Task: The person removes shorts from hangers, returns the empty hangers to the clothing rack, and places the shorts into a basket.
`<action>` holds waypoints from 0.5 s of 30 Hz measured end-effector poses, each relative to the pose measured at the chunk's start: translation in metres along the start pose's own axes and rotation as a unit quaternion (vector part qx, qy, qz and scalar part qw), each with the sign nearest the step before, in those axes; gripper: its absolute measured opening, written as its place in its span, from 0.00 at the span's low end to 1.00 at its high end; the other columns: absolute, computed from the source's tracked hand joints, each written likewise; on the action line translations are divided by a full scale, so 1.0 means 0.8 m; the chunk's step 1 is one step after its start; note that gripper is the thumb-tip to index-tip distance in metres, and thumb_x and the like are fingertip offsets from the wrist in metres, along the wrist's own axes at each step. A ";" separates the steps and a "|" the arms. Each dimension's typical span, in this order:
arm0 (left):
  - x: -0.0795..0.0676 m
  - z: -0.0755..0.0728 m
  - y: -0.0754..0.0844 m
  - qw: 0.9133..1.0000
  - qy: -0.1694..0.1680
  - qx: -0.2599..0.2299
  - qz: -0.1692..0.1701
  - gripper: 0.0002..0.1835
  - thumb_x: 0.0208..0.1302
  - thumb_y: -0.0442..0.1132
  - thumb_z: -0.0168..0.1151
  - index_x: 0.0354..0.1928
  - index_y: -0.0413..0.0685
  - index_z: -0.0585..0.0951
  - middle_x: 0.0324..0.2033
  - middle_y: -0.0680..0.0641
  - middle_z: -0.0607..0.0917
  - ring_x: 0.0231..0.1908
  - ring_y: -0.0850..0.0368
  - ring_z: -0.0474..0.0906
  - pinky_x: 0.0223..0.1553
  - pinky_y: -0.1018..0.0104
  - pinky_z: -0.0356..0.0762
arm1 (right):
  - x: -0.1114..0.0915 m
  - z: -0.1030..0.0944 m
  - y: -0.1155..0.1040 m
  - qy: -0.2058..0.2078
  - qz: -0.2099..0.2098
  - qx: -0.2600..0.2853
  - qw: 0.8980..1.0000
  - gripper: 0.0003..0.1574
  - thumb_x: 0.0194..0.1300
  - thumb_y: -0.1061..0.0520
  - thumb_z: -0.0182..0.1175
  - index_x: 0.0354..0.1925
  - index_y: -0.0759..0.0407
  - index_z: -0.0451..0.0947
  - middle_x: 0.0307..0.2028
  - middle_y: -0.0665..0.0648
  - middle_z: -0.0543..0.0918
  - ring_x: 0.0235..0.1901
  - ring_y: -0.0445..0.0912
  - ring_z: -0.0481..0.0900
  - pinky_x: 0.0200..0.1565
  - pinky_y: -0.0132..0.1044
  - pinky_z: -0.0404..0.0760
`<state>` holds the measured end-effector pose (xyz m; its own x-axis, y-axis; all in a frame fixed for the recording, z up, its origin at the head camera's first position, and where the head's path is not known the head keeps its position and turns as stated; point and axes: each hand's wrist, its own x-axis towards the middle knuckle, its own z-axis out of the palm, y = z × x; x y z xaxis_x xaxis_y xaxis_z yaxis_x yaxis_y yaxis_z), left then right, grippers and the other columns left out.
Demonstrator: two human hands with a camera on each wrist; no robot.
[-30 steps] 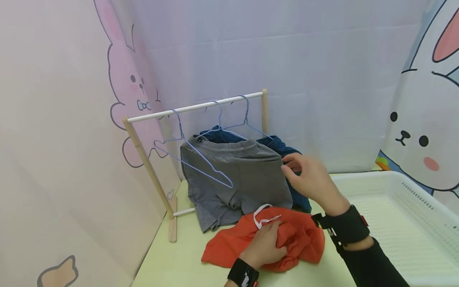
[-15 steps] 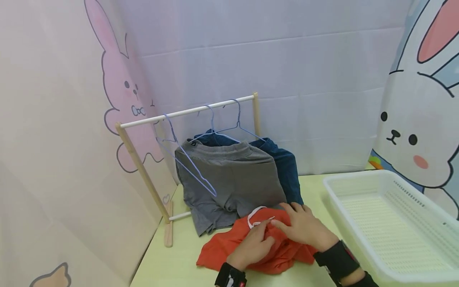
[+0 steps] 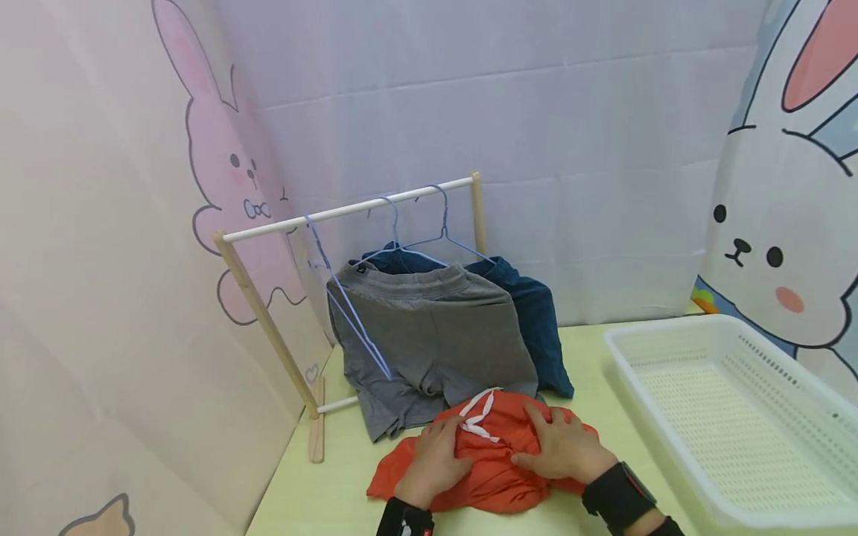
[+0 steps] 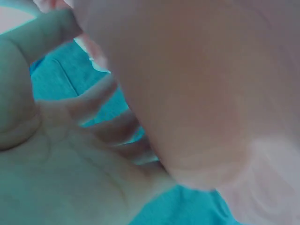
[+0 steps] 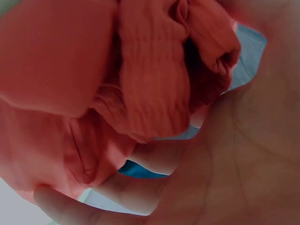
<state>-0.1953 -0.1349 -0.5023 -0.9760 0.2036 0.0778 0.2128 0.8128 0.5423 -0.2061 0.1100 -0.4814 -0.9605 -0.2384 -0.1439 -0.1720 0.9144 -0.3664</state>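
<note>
Crumpled orange-red drawstring shorts (image 3: 499,476) lie on the table in front of the rack, their white cord (image 3: 477,424) on top. My left hand (image 3: 436,461) rests on the left part of the cloth, fingers spread and slightly bent. On the right part lies my right hand (image 3: 563,447), its fingers spread over the fabric. In the right wrist view the gathered elastic waistband (image 5: 154,79) shows near the palm, with long, loosely bent fingers beside it. Blurred pale-red cloth (image 4: 187,93) covers much of the left wrist view and hides part of the left fingers.
Behind the hands stands a small clothes rack (image 3: 348,211) with a bare blue hanger (image 3: 348,305) on its bar. Grey shorts (image 3: 436,327) and a dark blue garment (image 3: 536,320) hang on hangers there. A white plastic basket (image 3: 650,417) sits at the right.
My right hand has come down from beside the grey shorts onto the orange-red shorts. My left hand has shifted left on the cloth. The bare hanger has swung round on the bar.
</note>
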 end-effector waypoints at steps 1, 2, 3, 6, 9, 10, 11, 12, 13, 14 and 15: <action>-0.002 -0.001 -0.002 1.000 -0.001 0.011 -0.015 0.37 0.50 0.41 0.76 0.64 0.42 0.76 0.59 0.35 0.78 0.62 0.30 0.69 0.62 0.27 0.61 | 0.000 0.001 0.000 -0.002 0.003 -0.001 1.000 0.65 0.55 0.23 0.68 0.78 0.54 0.60 0.66 0.72 0.69 0.60 0.75 0.70 0.49 0.78 0.72; -0.004 -0.002 -0.004 0.999 -0.004 0.021 -0.036 0.39 0.49 0.42 0.77 0.66 0.43 0.75 0.60 0.33 0.76 0.63 0.29 0.67 0.61 0.24 0.58 | 0.001 0.002 0.000 -0.004 0.006 -0.001 1.000 0.65 0.54 0.23 0.69 0.78 0.54 0.61 0.66 0.72 0.69 0.59 0.74 0.70 0.48 0.77 0.72; -0.005 -0.003 -0.005 0.998 -0.010 0.028 -0.062 0.41 0.49 0.45 0.77 0.67 0.43 0.74 0.61 0.32 0.75 0.64 0.28 0.65 0.59 0.20 0.56 | 0.001 0.003 -0.001 -0.005 0.008 -0.001 1.000 0.65 0.54 0.24 0.70 0.77 0.54 0.61 0.65 0.72 0.69 0.59 0.74 0.70 0.47 0.77 0.73; -0.010 -0.006 -0.002 0.987 -0.019 0.041 -0.152 0.46 0.47 0.53 0.80 0.69 0.46 0.73 0.60 0.30 0.72 0.64 0.25 0.61 0.55 0.12 0.53 | 0.002 0.005 -0.002 -0.004 0.011 -0.003 1.000 0.64 0.52 0.27 0.72 0.76 0.55 0.63 0.64 0.71 0.70 0.57 0.72 0.70 0.46 0.75 0.74; -0.014 -0.009 0.004 0.975 -0.017 0.050 -0.218 0.48 0.46 0.57 0.81 0.69 0.49 0.73 0.57 0.30 0.71 0.62 0.25 0.61 0.49 0.11 0.58 | 0.003 0.008 -0.002 0.001 0.011 -0.006 1.000 0.63 0.51 0.30 0.75 0.75 0.56 0.65 0.61 0.72 0.71 0.54 0.71 0.71 0.45 0.72 0.77; -0.015 -0.009 0.005 0.973 -0.014 0.052 -0.226 0.49 0.46 0.58 0.81 0.70 0.50 0.73 0.56 0.30 0.71 0.61 0.25 0.62 0.48 0.13 0.62 | 0.004 0.009 -0.002 0.002 0.009 -0.007 1.000 0.63 0.50 0.30 0.75 0.75 0.56 0.65 0.61 0.72 0.72 0.52 0.70 0.71 0.44 0.71 0.78; -0.016 -0.010 0.006 0.973 -0.010 0.053 -0.226 0.48 0.46 0.57 0.81 0.69 0.49 0.73 0.54 0.30 0.71 0.59 0.26 0.63 0.47 0.15 0.65 | 0.004 0.010 -0.002 0.004 0.008 -0.008 1.000 0.62 0.50 0.31 0.76 0.74 0.56 0.65 0.60 0.72 0.72 0.51 0.70 0.72 0.44 0.69 0.79; -0.017 -0.009 0.005 0.974 -0.002 0.055 -0.218 0.47 0.46 0.57 0.81 0.69 0.49 0.74 0.53 0.30 0.72 0.58 0.27 0.64 0.46 0.18 0.68 | 0.005 0.011 -0.002 0.006 0.006 -0.008 1.000 0.62 0.50 0.32 0.76 0.74 0.56 0.65 0.59 0.72 0.72 0.50 0.69 0.72 0.44 0.68 0.80; -0.017 -0.007 0.002 0.977 0.005 0.054 -0.207 0.47 0.45 0.56 0.81 0.68 0.49 0.74 0.51 0.30 0.72 0.56 0.27 0.65 0.44 0.20 0.70 | 0.005 0.012 -0.002 0.006 0.003 -0.006 1.000 0.62 0.50 0.33 0.77 0.74 0.57 0.65 0.59 0.73 0.72 0.49 0.69 0.73 0.44 0.67 0.80; -0.017 -0.005 -0.001 0.980 0.009 0.053 -0.193 0.46 0.45 0.55 0.81 0.68 0.47 0.75 0.50 0.31 0.72 0.54 0.27 0.66 0.43 0.23 0.72 | 0.005 0.013 -0.003 0.007 0.001 -0.004 1.000 0.61 0.51 0.34 0.77 0.74 0.57 0.66 0.58 0.73 0.73 0.48 0.68 0.74 0.44 0.66 0.81; -0.017 -0.005 -0.002 0.983 0.010 0.042 -0.177 0.46 0.45 0.53 0.81 0.67 0.45 0.75 0.49 0.31 0.72 0.53 0.27 0.66 0.43 0.26 0.73 | 0.004 0.014 -0.003 0.009 -0.003 0.000 1.000 0.60 0.51 0.35 0.77 0.74 0.57 0.66 0.57 0.74 0.73 0.47 0.68 0.74 0.44 0.66 0.81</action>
<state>-0.1826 -0.1408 -0.5010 -0.9901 -0.1103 -0.0871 -0.1383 0.8737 0.4665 -0.2064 0.1032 -0.4915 -0.9633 -0.2371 -0.1256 -0.1771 0.9135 -0.3662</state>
